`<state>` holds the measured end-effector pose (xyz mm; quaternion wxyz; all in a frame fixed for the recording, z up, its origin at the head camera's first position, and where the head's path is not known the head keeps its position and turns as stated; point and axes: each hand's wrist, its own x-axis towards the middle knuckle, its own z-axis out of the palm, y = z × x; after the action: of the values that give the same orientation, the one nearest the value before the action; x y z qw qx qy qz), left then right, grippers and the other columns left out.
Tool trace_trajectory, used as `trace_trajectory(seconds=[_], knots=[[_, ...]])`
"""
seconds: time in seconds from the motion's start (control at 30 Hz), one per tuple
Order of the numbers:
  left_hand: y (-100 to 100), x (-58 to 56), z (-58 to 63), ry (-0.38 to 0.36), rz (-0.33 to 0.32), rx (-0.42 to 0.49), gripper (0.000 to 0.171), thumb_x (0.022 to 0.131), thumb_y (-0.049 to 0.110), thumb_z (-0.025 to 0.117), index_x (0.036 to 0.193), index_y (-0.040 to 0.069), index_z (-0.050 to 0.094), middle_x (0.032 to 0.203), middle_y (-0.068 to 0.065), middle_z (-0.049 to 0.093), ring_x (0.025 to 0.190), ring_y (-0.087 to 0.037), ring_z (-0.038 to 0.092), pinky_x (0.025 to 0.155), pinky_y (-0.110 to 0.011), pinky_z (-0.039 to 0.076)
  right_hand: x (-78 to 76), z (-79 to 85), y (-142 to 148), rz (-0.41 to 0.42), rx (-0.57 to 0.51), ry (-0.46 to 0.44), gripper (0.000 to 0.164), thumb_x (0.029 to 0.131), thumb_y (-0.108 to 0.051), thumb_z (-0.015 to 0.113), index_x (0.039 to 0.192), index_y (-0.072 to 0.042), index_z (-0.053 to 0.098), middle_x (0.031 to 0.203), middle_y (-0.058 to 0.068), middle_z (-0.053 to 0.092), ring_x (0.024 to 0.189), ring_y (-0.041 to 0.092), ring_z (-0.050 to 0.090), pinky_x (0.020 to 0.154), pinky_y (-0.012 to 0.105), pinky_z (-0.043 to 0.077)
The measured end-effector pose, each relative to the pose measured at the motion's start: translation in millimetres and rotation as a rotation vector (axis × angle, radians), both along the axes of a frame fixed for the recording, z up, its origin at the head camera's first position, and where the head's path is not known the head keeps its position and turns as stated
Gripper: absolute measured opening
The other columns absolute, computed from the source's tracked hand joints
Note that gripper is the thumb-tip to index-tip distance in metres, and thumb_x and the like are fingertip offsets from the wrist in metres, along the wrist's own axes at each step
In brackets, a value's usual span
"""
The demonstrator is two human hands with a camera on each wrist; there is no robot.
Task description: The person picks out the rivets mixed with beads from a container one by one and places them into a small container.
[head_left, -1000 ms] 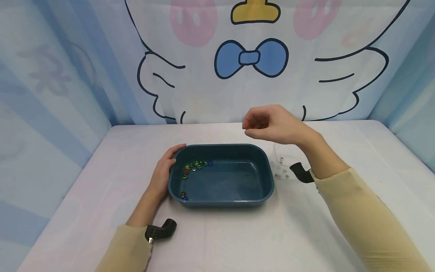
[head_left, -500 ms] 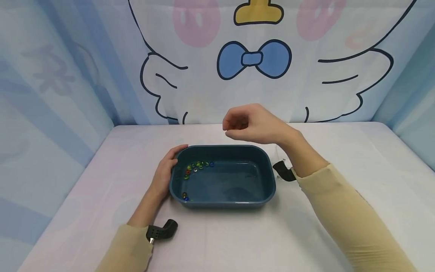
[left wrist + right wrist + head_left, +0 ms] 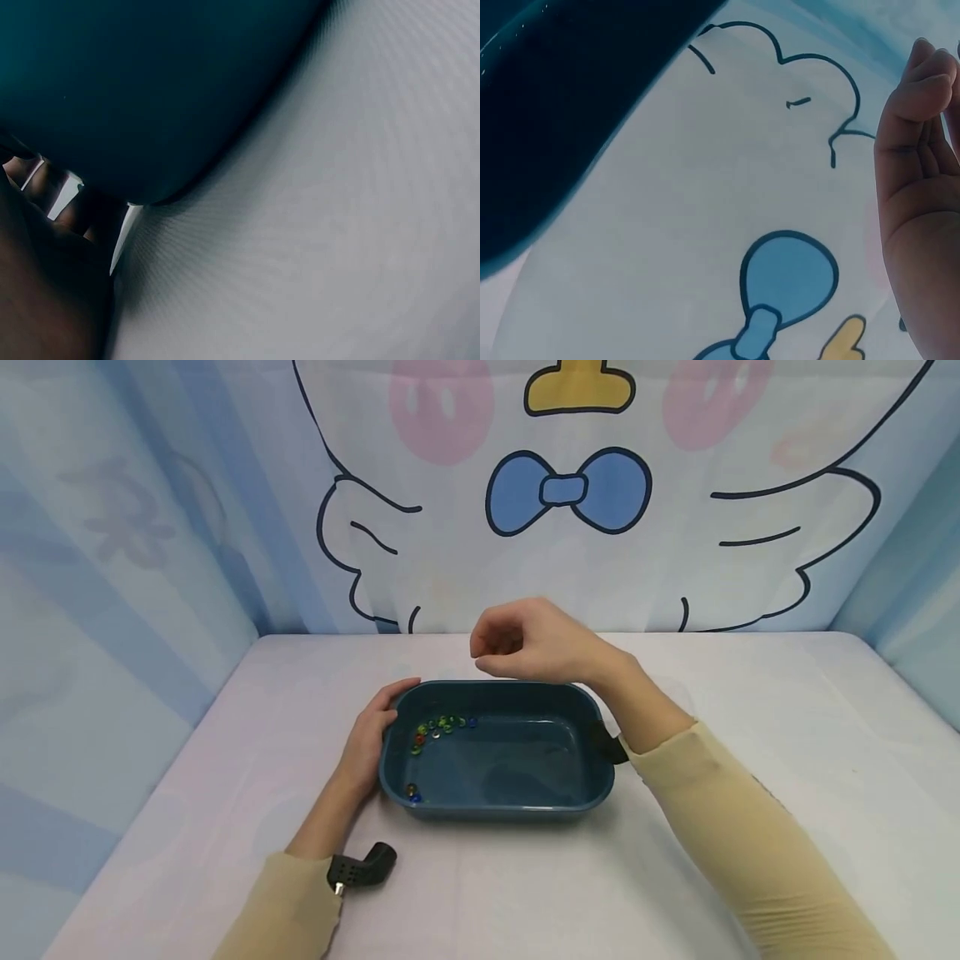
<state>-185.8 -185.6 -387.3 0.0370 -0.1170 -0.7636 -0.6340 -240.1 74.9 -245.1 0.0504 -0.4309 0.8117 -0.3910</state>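
A dark blue plastic basin [image 3: 498,814] stands on the table. Several small glass marbles [image 3: 442,724], mostly green, lie along its left and back inside, and a brown and a blue one rest near the front left corner. My left hand [image 3: 365,739] grips the basin's left end, with the thumb at the rim. In the left wrist view its fingers [image 3: 71,202] lie against the outside of the wall. Above the basin's back rim hovers my right hand [image 3: 532,639], fingers loosely bent and fingertips close to the thumb. Nothing shows between them in either view.
A white cloth covers the table [image 3: 525,885]. Behind it hangs a curtain [image 3: 570,568] printed with a cartoon figure and a blue bow. A black wrist camera [image 3: 609,745] on the right arm overlaps the basin's right rim.
My right hand has moved left from beyond the basin's back right corner to over its back rim. The right forearm now hides the clear item with small pieces. The left hand keeps its place.
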Motion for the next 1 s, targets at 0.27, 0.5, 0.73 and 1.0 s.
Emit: trace_trajectory(seconds=[0.27,0.5,0.73,1.0], knots=[[-0.1,-1.1,0.4,0.001,-0.008,0.001,0.056,0.097,0.004,0.024,0.15,0.002,0.042,0.153,-0.014,0.043,0.14,-0.027,0.04,0.118,-0.045,0.022,-2.1,-9.2,-11.9,0.013,0.027,-0.032,0.005,0.092,-0.01,0.069,0.096,-0.008,0.071,0.088,0.002,0.067,0.078,0.02,0.062,0.077,0.035,0.055],[0.3,-0.7,0.9,-0.004,-0.001,-0.01,0.056,0.097,0.004,0.023,0.15,0.003,0.043,0.152,-0.014,0.044,0.141,-0.026,0.039,0.118,-0.046,0.021,-3.4,-20.5,-25.9,0.059,0.069,-0.03,0.004,0.092,-0.01,0.068,0.095,-0.009,0.071,0.087,0.001,0.067,0.079,0.018,0.063,0.078,0.034,0.054],[1.1,-1.2,1.9,-0.01,0.002,-0.012,0.055,0.098,0.004,0.024,0.149,0.004,0.043,0.153,-0.014,0.043,0.141,-0.026,0.038,0.118,-0.046,0.021,-5.4,-29.9,-36.4,0.09,0.112,-0.053,0.004,0.092,-0.009,0.067,0.095,-0.009,0.071,0.088,0.001,0.067,0.081,0.018,0.063,0.079,0.033,0.054],[0.2,-0.9,1.3,0.01,0.005,-0.044,0.056,0.098,0.003,0.024,0.15,0.005,0.044,0.153,-0.012,0.043,0.142,-0.024,0.036,0.119,-0.045,0.019,-6.2,-36.6,-44.2,0.119,0.117,-0.06,0.004,0.092,-0.009,0.068,0.095,-0.009,0.071,0.089,0.0,0.068,0.083,0.017,0.063,0.081,0.032,0.053]])
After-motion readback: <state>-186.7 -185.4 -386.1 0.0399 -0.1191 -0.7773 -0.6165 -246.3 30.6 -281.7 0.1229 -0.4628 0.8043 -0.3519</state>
